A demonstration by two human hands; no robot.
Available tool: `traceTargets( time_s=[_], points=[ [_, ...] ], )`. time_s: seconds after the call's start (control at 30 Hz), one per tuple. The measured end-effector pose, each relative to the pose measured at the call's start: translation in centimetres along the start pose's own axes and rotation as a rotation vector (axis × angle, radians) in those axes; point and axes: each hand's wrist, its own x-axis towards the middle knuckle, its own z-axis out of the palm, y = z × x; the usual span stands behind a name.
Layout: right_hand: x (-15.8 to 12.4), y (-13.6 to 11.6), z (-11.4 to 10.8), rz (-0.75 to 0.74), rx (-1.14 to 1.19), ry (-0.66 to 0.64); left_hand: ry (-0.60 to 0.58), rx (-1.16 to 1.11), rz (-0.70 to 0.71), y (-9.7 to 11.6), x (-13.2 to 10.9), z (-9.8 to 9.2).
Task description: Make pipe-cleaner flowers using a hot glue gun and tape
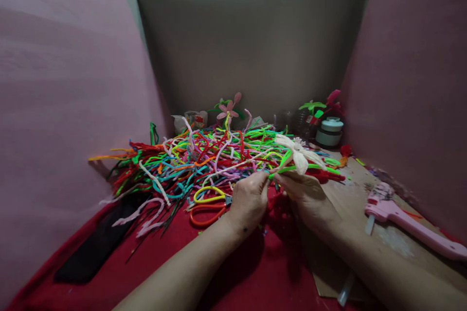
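A pipe-cleaner flower (pixel 300 159) with white petals and a green stem is held between my two hands, above the near edge of a pile of pipe cleaners (pixel 204 155). My left hand (pixel 251 199) is closed, thumb and fingers pinching the green stem. Beside it my right hand (pixel 304 197) pinches the same green part just below the petals. Some fingertips are hidden behind the hands. Scissors (pixel 207 215) with one yellow and one red-orange handle loop lie next to my left hand, their blades mostly out of sight.
A pink glue gun (pixel 404 221) rests on cardboard (pixel 359 182) at the right, near a clear glue stick (pixel 346 291). A black flat object (pixel 91 248) lies left on the red cloth (pixel 153 279). At the back stand a lidded jar (pixel 329 132) and a pink flower (pixel 226 109). Panels enclose three sides.
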Motion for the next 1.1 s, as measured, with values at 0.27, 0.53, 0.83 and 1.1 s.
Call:
traceTargets(
  time_s=[0.27,0.53,0.83,1.1],
  points=[
    [-0.4,-1.6,0.5,-0.088,-0.032,-0.020,-0.021,0.196,0.112,0.2,-0.2,-0.1],
    [-0.1,-0.5,0.1,-0.054,0.038,-0.119,-0.072,-0.351,-0.187,0.7,0.5,-0.1],
    [0.1,-0.4,-0.6,0.068,-0.023,-0.136,-0.452,-1.226,-0.597,0.9,0.7,-0.9],
    [0.2,-0.2,-0.5,0.077,0.160,-0.115,-0.668,-1.379,-0.646,0.6,1.1,-2.0]
  ],
)
